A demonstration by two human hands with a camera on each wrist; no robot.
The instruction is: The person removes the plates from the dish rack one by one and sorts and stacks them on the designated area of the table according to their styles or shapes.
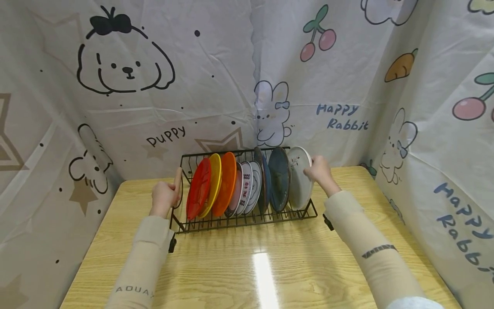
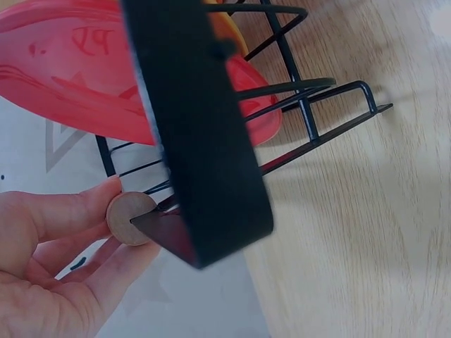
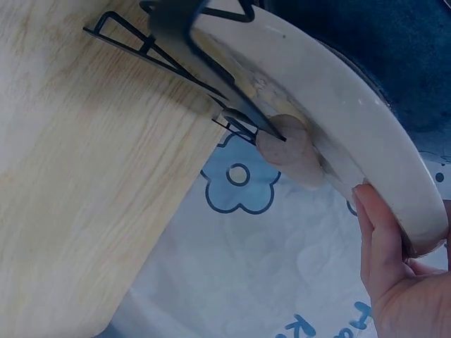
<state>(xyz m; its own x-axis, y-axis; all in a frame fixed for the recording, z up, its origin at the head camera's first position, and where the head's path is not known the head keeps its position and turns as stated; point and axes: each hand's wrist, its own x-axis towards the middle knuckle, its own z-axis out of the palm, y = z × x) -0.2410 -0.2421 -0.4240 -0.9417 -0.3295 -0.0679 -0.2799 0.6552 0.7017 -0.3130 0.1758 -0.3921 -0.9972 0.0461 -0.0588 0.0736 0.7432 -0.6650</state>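
Note:
A black wire dish rack [image 1: 247, 223] stands on the table, holding a row of upright plates. At its left end my left hand [image 1: 162, 198] grips the round wooden handle [image 2: 131, 217], with the red plate [image 1: 198, 189] close beside it. On the other end, my right hand [image 1: 319, 171] pinches the rim of a white plate [image 1: 300, 178] standing in the last slots. The right wooden handle [image 3: 289, 151] shows below that plate in the right wrist view, apart from the fingers [image 3: 380, 232]. A dark blue plate [image 1: 279, 179] leans next to the white one.
Between the ends stand a yellow plate [image 1: 215, 182], an orange plate [image 1: 227, 184], several small patterned dishes [image 1: 245, 189] and a dark plate [image 1: 259, 171]. The wooden table [image 1: 220, 266] extends in front. A printed cloth [image 1: 216, 77] hangs behind the rack and along both sides.

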